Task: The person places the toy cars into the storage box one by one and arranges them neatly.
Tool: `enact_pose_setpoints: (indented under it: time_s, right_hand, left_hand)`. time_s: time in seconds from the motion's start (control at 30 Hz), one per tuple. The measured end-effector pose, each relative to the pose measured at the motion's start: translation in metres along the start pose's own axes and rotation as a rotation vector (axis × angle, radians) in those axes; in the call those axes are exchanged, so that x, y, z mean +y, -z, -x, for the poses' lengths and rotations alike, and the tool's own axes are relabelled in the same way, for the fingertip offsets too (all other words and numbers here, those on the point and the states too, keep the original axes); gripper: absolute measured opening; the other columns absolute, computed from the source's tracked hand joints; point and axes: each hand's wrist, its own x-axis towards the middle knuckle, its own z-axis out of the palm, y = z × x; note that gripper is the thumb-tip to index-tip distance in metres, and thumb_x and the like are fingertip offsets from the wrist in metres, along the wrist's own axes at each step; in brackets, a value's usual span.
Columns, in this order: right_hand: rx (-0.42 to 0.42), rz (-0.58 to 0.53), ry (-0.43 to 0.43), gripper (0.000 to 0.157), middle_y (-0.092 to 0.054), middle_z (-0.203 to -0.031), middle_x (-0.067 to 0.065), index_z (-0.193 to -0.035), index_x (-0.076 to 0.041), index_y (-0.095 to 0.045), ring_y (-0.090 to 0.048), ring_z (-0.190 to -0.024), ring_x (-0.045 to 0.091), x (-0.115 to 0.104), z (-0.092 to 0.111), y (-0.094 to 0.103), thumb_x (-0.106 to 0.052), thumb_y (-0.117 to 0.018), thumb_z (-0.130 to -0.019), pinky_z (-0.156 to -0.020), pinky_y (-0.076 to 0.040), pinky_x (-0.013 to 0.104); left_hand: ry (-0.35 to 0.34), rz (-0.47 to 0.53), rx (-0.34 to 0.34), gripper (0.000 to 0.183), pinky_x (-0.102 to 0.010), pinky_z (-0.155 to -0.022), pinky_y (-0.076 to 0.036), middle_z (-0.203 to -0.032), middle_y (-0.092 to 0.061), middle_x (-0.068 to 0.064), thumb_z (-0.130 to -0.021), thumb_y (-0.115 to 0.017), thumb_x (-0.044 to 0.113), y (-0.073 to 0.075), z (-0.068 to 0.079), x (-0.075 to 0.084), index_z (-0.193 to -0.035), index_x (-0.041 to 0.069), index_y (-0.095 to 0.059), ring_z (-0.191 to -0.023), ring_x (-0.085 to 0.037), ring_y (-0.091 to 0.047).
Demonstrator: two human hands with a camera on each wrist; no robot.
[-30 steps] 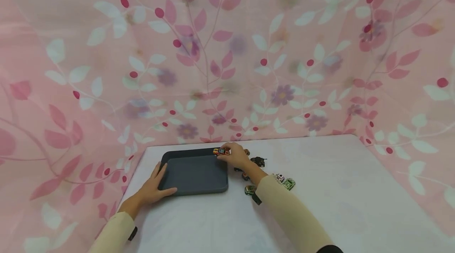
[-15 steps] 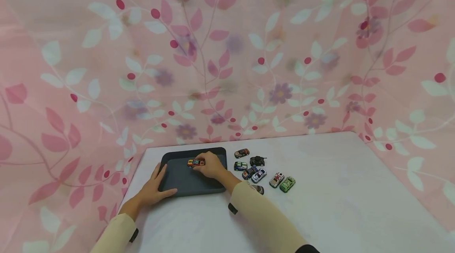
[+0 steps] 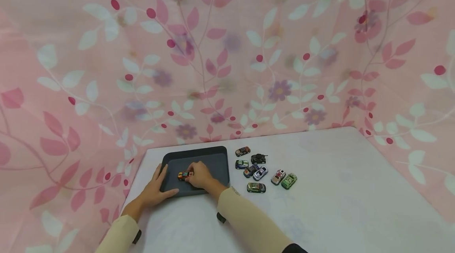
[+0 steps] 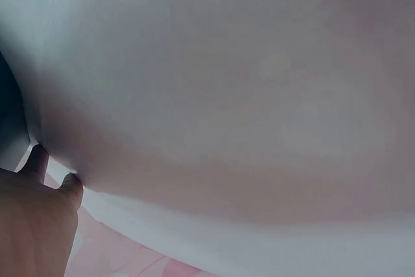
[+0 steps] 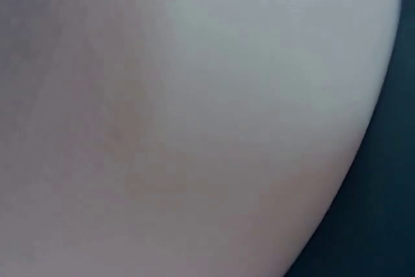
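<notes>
In the head view a dark grey tray lies toward the left of the white table. My right hand is over the tray and pinches a red and yellow toy car close over its floor. At the tray's left side my left hand rests with its fingers spread, thumb along the front rim. The left wrist view catches part of the left hand beside the tray's dark edge. Only white tabletop and the dark tray show in the right wrist view.
Right of the tray several toy cars lie on the table, among them a green car, a white and red car and a dark toy tank. A pink floral cloth hangs behind the table.
My right hand has carried the red and yellow car from the tray's right rim leftward and down toward its front middle. The left hand has stayed at the tray's left side.
</notes>
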Motion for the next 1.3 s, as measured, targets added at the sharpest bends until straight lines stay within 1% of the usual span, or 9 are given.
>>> enact_pose_setpoints:
  time_s: [0.07,0.2,0.33,0.53,0.63,0.8,0.93,1.07,1.3]
  right_hand:
    - [-0.021,0.029,0.002,0.026,-0.061,-0.096,-0.002,-0.103,-0.015,-0.072,-0.055,-0.085,0.009,-0.002,-0.002,-0.004,-0.029,-0.08,-0.084,-0.078,-0.049,0.024]
    - [-0.05,0.028,0.011,0.025,-0.061,-0.094,-0.004,-0.102,-0.016,-0.072,-0.054,-0.083,0.008,-0.009,-0.003,-0.008,-0.032,-0.079,-0.084,-0.076,-0.048,0.023]
    - [-0.052,0.041,0.024,0.025,-0.061,-0.092,-0.006,-0.102,-0.017,-0.073,-0.054,-0.081,0.006,-0.014,-0.003,-0.011,-0.031,-0.081,-0.083,-0.077,-0.048,0.023]
    - [-0.061,0.093,0.008,0.026,-0.062,-0.093,-0.01,-0.101,-0.024,-0.075,-0.057,-0.084,0.005,-0.016,0.0,-0.018,-0.036,-0.083,-0.079,-0.078,-0.05,0.026]
    - [-0.06,0.122,0.016,0.025,-0.061,-0.092,-0.011,-0.098,-0.026,-0.075,-0.056,-0.083,0.004,-0.017,0.0,-0.019,-0.037,-0.084,-0.078,-0.076,-0.05,0.028]
    - [-0.048,0.143,0.03,0.023,-0.058,-0.089,-0.01,-0.096,-0.026,-0.074,-0.053,-0.08,0.004,-0.019,-0.003,-0.018,-0.036,-0.084,-0.078,-0.075,-0.048,0.03]
    - [-0.055,0.156,0.031,0.024,-0.058,-0.089,-0.011,-0.097,-0.026,-0.074,-0.053,-0.079,0.003,-0.019,-0.002,-0.016,-0.037,-0.084,-0.079,-0.073,-0.047,0.028]
    - [-0.057,0.153,0.027,0.024,-0.058,-0.087,-0.011,-0.096,-0.025,-0.073,-0.052,-0.076,0.003,-0.02,-0.002,-0.018,-0.038,-0.084,-0.079,-0.07,-0.046,0.028]
    - [-0.067,0.217,0.041,0.026,-0.057,-0.086,-0.013,-0.096,-0.03,-0.072,-0.051,-0.074,0.002,-0.018,-0.006,-0.024,-0.045,-0.082,-0.078,-0.067,-0.045,0.026]
  left_hand:
    - [0.0,0.0,0.003,0.111,-0.072,-0.106,-0.03,-0.164,0.003,-0.024,-0.083,-0.07,0.059,0.0,0.0,-0.001,-0.16,0.009,-0.007,-0.142,-0.057,-0.025]
    - [-0.004,0.01,0.017,0.111,-0.071,-0.107,-0.031,-0.165,0.002,-0.023,-0.083,-0.07,0.059,-0.001,0.0,-0.002,-0.16,0.01,-0.008,-0.142,-0.056,-0.026]
    - [-0.007,0.013,0.022,0.11,-0.071,-0.107,-0.031,-0.165,0.002,-0.023,-0.083,-0.07,0.058,-0.002,0.001,-0.003,-0.16,0.009,-0.008,-0.141,-0.056,-0.027]
    - [0.005,0.003,-0.001,0.11,-0.071,-0.106,-0.032,-0.165,0.004,-0.023,-0.084,-0.069,0.059,-0.004,0.004,-0.003,-0.16,0.01,-0.007,-0.14,-0.056,-0.029]
    - [0.016,0.005,0.0,0.109,-0.07,-0.106,-0.032,-0.165,0.004,-0.022,-0.084,-0.068,0.06,-0.005,0.003,-0.003,-0.16,0.012,-0.007,-0.141,-0.056,-0.029]
    - [0.015,0.016,0.011,0.109,-0.07,-0.107,-0.032,-0.165,0.004,-0.021,-0.084,-0.069,0.059,-0.002,0.0,-0.001,-0.16,0.013,-0.007,-0.142,-0.054,-0.029]
    - [0.007,0.018,0.006,0.109,-0.07,-0.107,-0.031,-0.165,0.004,-0.021,-0.084,-0.069,0.059,-0.004,-0.002,0.0,-0.16,0.013,-0.007,-0.142,-0.054,-0.028]
    - [0.004,0.02,0.014,0.109,-0.071,-0.106,-0.032,-0.165,0.003,-0.023,-0.084,-0.07,0.057,-0.004,0.0,0.001,-0.16,0.011,-0.008,-0.141,-0.056,-0.028]
    - [-0.008,0.022,0.029,0.109,-0.07,-0.105,-0.033,-0.164,0.001,-0.024,-0.083,-0.072,0.055,-0.003,0.001,0.001,-0.16,0.009,-0.009,-0.14,-0.057,-0.029]
